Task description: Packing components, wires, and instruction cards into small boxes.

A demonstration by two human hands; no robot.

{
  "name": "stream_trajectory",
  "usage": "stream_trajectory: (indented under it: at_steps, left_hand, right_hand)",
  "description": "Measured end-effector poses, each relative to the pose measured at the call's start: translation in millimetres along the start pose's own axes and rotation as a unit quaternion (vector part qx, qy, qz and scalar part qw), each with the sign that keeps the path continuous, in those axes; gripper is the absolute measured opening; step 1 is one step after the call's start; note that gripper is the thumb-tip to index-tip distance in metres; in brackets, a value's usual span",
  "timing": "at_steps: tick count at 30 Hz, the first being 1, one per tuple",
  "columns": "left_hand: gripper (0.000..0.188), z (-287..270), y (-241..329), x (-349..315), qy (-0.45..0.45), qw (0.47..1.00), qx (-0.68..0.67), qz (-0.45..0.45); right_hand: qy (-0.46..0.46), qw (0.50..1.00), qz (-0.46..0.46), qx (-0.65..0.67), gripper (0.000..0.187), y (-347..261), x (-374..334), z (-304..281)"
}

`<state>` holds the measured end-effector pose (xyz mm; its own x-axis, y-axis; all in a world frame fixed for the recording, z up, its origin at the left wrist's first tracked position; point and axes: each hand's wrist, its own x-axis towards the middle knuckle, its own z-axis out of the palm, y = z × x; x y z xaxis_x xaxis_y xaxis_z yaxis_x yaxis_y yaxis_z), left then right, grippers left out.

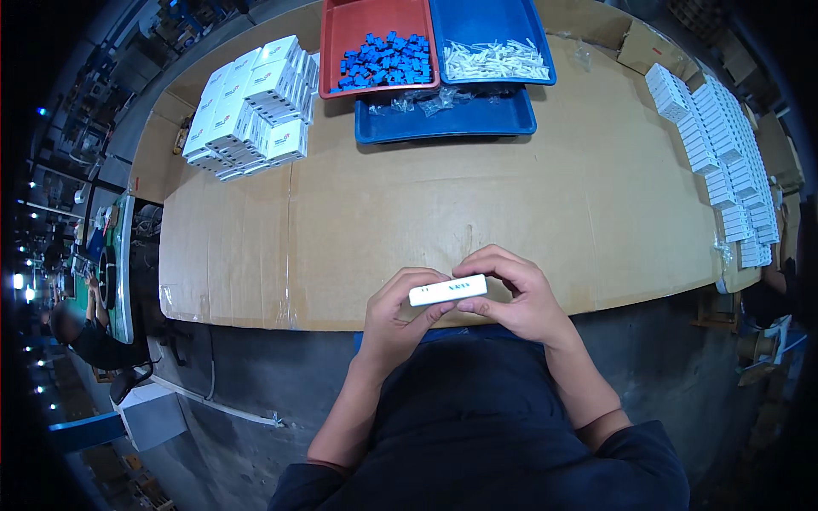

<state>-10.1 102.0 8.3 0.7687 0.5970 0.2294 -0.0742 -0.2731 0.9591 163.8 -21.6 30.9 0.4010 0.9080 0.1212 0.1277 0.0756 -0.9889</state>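
Between both hands, just above the near edge of the table, is a small white box [447,290] with dark print on the narrow side turned up. My left hand [399,308] pinches its left end, thumb below and fingers behind. On its right end my right hand [521,298] grips in the same way, the index finger lying along the far side. The box lies nearly level, slightly higher at the right. Its other faces are hidden by the fingers and the angle.
Cardboard covers the table [477,204]. Stacked white boxes [247,106] stand at the far left. A red tray [375,21] of blue parts and a blue tray [486,21] of white pieces rest over another blue tray [447,128]. Rows of white boxes [720,157] line the right edge.
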Motion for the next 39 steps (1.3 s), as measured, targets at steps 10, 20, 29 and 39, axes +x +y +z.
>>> stream_trajectory:
  at_steps: [10, 20, 29, 39]
  left_hand:
    - [0.026, 5, -6, -14, -0.002, 0.996, -0.031, -0.086]
    - [0.046, 10, -5, -9, 0.091, 0.958, -0.261, -0.074]
    - [0.030, 7, 2, -5, 0.043, 0.991, -0.119, -0.042]
    - [0.033, 10, -23, -9, 0.110, 0.942, -0.296, -0.118]
  right_hand:
    - [-0.001, 0.991, 0.052, 0.120, 0.046, 9, -4, 6]
    - [-0.030, 0.982, 0.023, 0.184, 0.039, 20, 1, -6]
    - [-0.015, 0.994, 0.021, 0.110, 0.028, 13, -4, 1]
    - [0.005, 0.987, 0.086, 0.133, 0.031, 5, 6, 9]
